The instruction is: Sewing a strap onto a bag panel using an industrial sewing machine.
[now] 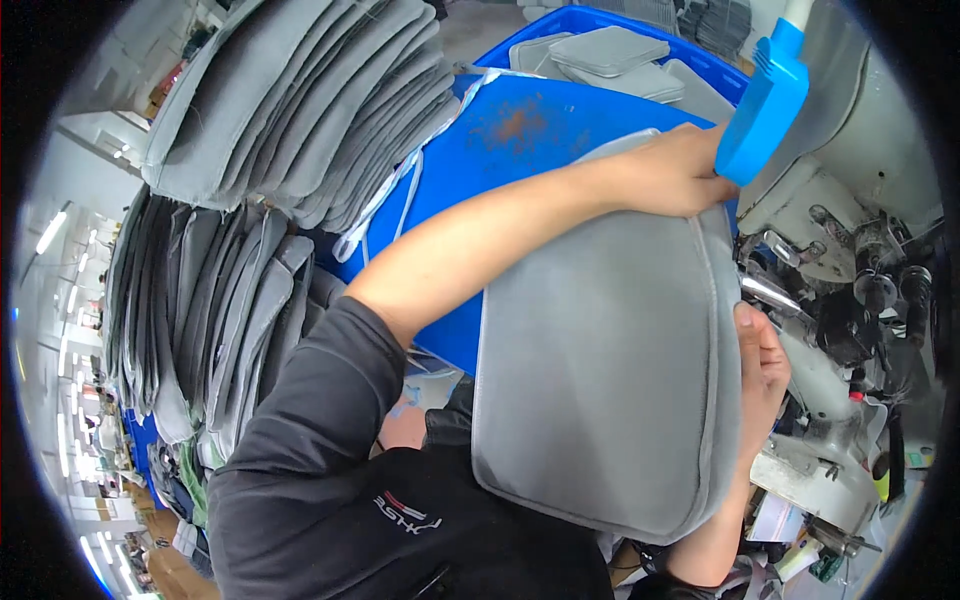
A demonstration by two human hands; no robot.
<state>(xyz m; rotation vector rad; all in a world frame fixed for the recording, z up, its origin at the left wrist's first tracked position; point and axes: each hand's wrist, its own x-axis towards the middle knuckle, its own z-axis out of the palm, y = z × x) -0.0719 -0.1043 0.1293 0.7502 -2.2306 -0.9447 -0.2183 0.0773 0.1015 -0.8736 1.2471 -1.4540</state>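
A grey fabric panel (600, 370) with rounded corners and a stitched, raised border leans in front of my body, in the middle of the view. My left arm reaches across the panel's upper part, and my left hand (680, 170) is closed on its far right corner; a blue lamp head partly covers the fingertips. Lower down, my right hand (762, 365) holds the right edge, thumb up and fingers curled. The right forearm passes behind the panel. Close to the panel's right edge is a sewing machine (810, 350) with dark and metal parts.
Tall stacks of grey panels (300, 100) stand at the left. A blue tabletop (550, 115) carries a patch of brown dust. Beyond it, a blue crate (600, 22) holds more grey pieces. The blue lamp head (765, 105) hangs above my left hand.
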